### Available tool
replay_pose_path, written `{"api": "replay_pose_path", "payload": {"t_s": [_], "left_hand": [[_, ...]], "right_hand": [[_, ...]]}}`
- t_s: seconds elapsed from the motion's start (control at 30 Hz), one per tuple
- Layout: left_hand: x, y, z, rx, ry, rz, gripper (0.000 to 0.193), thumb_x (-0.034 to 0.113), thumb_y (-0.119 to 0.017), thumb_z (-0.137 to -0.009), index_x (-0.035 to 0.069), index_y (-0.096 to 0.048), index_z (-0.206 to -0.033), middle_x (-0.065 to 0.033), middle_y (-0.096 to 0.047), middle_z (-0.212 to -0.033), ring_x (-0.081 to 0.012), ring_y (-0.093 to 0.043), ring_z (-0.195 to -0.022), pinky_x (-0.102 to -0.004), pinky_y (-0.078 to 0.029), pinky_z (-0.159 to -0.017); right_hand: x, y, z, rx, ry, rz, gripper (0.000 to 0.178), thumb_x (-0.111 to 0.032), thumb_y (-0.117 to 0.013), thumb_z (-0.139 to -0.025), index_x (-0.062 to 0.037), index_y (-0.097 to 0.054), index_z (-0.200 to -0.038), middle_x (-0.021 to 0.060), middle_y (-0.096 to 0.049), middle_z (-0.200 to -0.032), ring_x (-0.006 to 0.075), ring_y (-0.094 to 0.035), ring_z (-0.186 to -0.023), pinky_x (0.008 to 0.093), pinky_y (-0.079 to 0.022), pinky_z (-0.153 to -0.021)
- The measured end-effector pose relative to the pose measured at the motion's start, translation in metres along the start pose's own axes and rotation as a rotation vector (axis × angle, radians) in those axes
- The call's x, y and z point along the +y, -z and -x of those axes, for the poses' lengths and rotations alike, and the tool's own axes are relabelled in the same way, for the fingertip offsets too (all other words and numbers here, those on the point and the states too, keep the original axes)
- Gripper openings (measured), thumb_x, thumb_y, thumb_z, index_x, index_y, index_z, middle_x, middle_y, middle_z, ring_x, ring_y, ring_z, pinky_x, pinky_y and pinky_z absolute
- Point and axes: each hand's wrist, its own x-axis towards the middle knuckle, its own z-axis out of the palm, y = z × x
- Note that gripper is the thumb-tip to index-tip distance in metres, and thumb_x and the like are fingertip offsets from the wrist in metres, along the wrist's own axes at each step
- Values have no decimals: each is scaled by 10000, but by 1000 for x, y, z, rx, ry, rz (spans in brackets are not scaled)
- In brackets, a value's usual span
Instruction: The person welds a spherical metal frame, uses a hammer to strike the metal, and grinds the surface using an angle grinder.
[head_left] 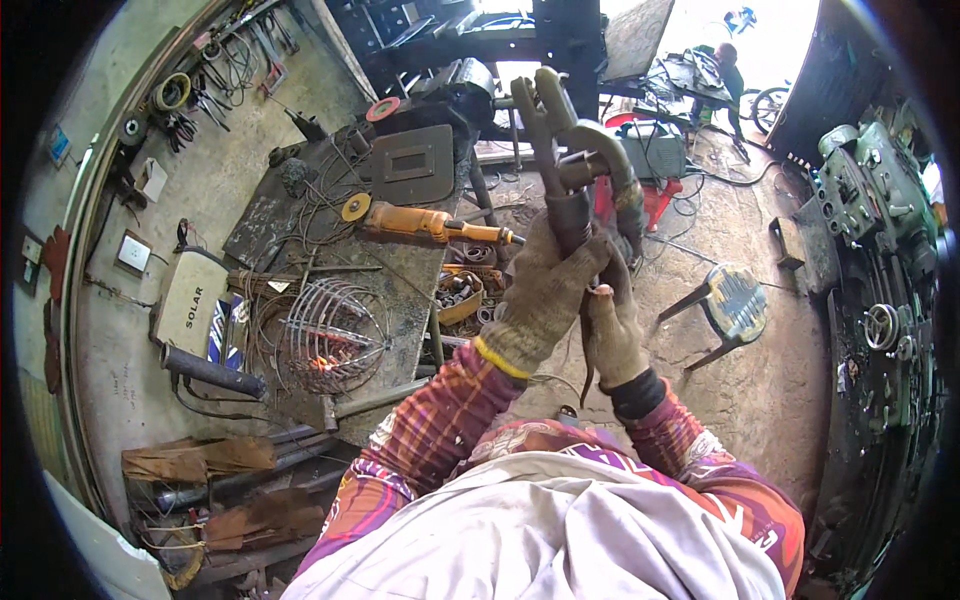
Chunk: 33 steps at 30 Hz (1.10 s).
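Raised in front of me is a dark welding electrode holder (566,205), its two jaws pointing away and a thick curved lever bending down its right side. My left hand (537,300), in a brown knitted glove with a yellow cuff, is closed around the handle. My right hand (616,330), gloved with a dark band at the wrist, is closed at the handle's lower end; a bare fingertip pokes through this glove. A thin dark cable (588,365) hangs below the hands. The palms hide the part of the handle they grip.
Left, a workbench (405,275) bears an orange angle grinder (425,222), a welding shield (411,163) and a round wire cage (335,330). On the right stand a worn stool (737,303) and a lathe (875,240). Beyond are a grey-and-red machine (652,155) and a person (733,85).
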Motion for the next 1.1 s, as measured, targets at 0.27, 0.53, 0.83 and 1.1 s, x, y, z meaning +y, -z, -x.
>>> {"api": "replay_pose_path", "payload": {"t_s": [0.27, 0.53, 0.83, 1.1], "left_hand": [[24, -31, -12, 126, 90, -128, 507, 214, -793, -830, 21, -555, -1234, -146, -671, -1046, -244, -682, -955, -394, -558, -856], [45, -3, -58, -1, -489, -436, 541, 222, -736, -896, 18, -558, -1365, -248, -647, -1219, -369, -662, -1161, -446, -533, -965], [-38, 43, -16, 108, -25, -481, 427, 177, -734, -930, -12, -621, -1296, -115, -723, -1090, -190, -697, -971, -333, -564, -847], [-102, 23, 111, 552, 752, -538, 314, 218, -630, -986, -12, -663, -1198, -135, -691, -949, -200, -657, -847, -355, -538, -801]], "right_hand": [[0, 11, -14, 102, 118, 337, 604, -142, -573, -1033, 17, -309, -1552, 200, -511, -1471, 249, -564, -1293, 382, -453, -1080], [-9, 24, -159, 198, 323, 340, 565, -455, -598, -1019, -5, -512, -1350, 95, -686, -1080, 183, -705, -881, 325, -584, -773], [99, 82, -379, 145, 6, 13, 434, -462, -701, -967, -59, -629, -1112, 19, -659, -847, 100, -585, -597, 257, -501, -557], [192, 13, -453, 50, -34, 531, 454, -437, -629, -1017, -21, -644, -1200, 57, -701, -934, 169, -645, -834, 343, -513, -765]]}}
